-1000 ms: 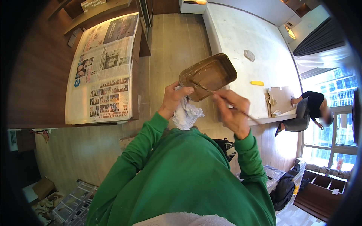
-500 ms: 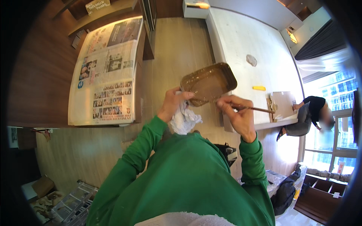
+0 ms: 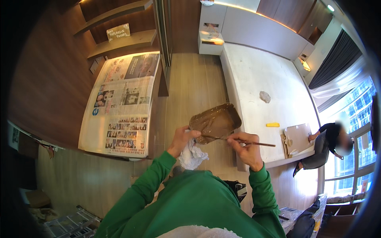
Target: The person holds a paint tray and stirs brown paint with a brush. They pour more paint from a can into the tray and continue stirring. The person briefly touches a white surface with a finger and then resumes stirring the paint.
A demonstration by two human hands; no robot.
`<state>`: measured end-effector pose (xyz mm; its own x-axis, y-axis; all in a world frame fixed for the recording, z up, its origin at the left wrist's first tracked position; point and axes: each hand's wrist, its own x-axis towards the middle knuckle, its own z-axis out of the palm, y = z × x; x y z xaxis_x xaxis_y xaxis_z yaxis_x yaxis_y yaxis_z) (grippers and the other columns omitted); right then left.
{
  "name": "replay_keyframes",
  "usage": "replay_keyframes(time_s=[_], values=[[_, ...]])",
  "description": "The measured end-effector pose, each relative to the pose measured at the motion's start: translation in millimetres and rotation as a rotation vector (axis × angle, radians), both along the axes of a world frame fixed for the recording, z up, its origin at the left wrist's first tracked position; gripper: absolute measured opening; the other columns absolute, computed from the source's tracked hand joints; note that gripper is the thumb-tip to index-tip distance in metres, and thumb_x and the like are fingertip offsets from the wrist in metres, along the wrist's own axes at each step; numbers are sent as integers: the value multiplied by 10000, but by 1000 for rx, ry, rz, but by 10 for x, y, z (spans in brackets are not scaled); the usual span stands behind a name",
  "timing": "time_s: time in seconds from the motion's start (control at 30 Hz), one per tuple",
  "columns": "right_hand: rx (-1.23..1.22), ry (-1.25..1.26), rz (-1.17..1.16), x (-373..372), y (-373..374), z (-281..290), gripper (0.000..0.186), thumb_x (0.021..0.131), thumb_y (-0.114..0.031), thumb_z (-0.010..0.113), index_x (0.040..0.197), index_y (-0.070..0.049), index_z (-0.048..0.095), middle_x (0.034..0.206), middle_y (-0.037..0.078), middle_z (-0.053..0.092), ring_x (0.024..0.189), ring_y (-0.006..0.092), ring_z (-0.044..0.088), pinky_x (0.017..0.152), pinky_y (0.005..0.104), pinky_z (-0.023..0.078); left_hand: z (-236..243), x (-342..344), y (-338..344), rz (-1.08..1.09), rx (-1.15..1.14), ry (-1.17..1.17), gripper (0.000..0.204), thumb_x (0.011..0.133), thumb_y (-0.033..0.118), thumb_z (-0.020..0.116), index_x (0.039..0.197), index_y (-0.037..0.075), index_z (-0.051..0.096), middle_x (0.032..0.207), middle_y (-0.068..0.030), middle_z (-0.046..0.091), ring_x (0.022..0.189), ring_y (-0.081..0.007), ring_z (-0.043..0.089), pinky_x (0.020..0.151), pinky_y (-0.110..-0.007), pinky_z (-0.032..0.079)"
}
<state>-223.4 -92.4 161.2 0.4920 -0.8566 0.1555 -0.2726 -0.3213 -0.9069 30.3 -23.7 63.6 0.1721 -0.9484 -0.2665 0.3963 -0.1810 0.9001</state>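
Note:
My left hand [image 3: 181, 140] grips the near left edge of a shallow brown plastic tray [image 3: 220, 117], its thumb over the rim. The tray is tilted, and wet-looking brown stuff coats its inside. A crumpled white rag [image 3: 193, 156] hangs below the same hand, against the tray. Between the fingertips of my right hand [image 3: 247, 150] is a thin brush [image 3: 262, 144] with a brown handle. Its handle end points right, while the other end lies over the near part of the tray, close to my left thumb. The very tip is hard to make out.
Newspaper [image 3: 119, 107] covers a low surface on the left, beneath wooden shelves [image 3: 123, 41]. On the right, a white-covered bed [image 3: 254, 73] carries a yellow object [image 3: 272, 124], a crumpled piece [image 3: 264, 96] and cardboard [image 3: 298, 137]. Another person [image 3: 327, 139] sits at its right edge.
The brush has swung from outside the tray to lie across its near part. My view has tilted up, showing more of the shelves and the bed's far end.

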Motion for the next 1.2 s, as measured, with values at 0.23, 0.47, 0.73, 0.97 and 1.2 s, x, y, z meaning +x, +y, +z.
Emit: replay_keyframes(time_s=[0.23,0.47,0.73,0.97,1.2], values=[[-41,-61,-20,87,-70,-5,96,911,-55,729,954,26,759,807,86,744,727,147,698,661,286,544,38,1,-18,-18,-31,-4,346,880,225,779,1082,-44,701,844,-73,697,645,-130,636,566,-288,518],[112,-53,-45,-1,-183,55,95,915,-64,725,935,26,744,791,98,733,719,124,669,659,284,525,32,23,-10,-28,-30,-45,319,892,201,774,1079,-48,707,843,-76,703,660,-130,643,575,-294,526],[36,-12,64,0,-285,-98,126,926,-110,730,937,13,752,756,90,739,698,142,697,648,301,531,-142,50,-81,-23,-64,-73,332,891,218,774,1082,-48,720,902,-77,727,718,-129,666,615,-297,548],[-157,-53,-140,91,-375,-27,118,906,-101,719,906,7,766,755,99,735,673,148,663,634,305,520,-105,48,-62,-56,-50,-42,330,887,230,775,1080,-35,732,915,-72,721,738,-128,671,638,-291,553],[135,-11,69,121,-325,-111,121,901,-110,707,907,-4,766,736,121,719,660,134,655,620,317,508,-158,51,-84,1,-36,-30,337,889,233,769,1088,-36,726,913,-67,721,740,-128,671,644,-291,551]])
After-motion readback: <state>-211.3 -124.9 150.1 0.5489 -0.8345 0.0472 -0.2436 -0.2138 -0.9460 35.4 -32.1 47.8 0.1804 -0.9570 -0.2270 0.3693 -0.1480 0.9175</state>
